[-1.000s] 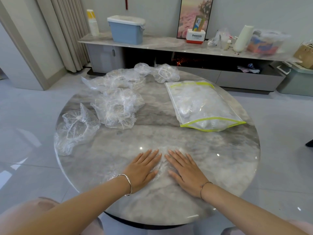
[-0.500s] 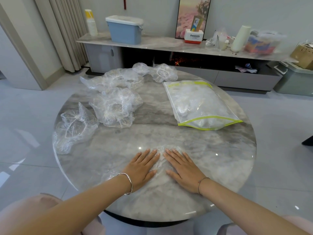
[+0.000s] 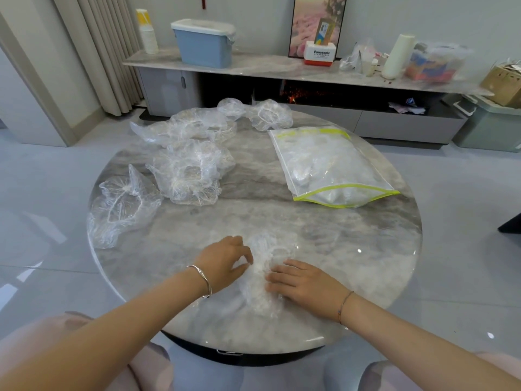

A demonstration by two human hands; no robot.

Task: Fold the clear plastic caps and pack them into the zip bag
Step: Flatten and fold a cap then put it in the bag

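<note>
A clear plastic cap (image 3: 270,247) lies bunched into a narrow strip near the front of the round marble table (image 3: 366,249). My left hand (image 3: 225,263) has curled fingers and pinches the cap's left edge. My right hand (image 3: 306,283) lies flat, fingers pointing left, pressing on the cap's right side. The zip bag (image 3: 329,165), clear with yellow-green bands, lies at the right of the table with folded caps inside, its mouth facing me. Several loose caps sit at the left and back: one (image 3: 189,176) mid-left, one (image 3: 121,207) at the left edge, one (image 3: 191,125) behind.
Two more caps (image 3: 270,114) lie at the table's far edge. Behind the table runs a low cabinet (image 3: 253,69) with a blue bin (image 3: 204,42), a white roll (image 3: 397,55) and boxes. My knees are under the table's front edge.
Both hands were flat side by side on the spread cap. Now the left hand has curled and gathered the plastic inward, and the right hand has turned to point left; the cap is narrower.
</note>
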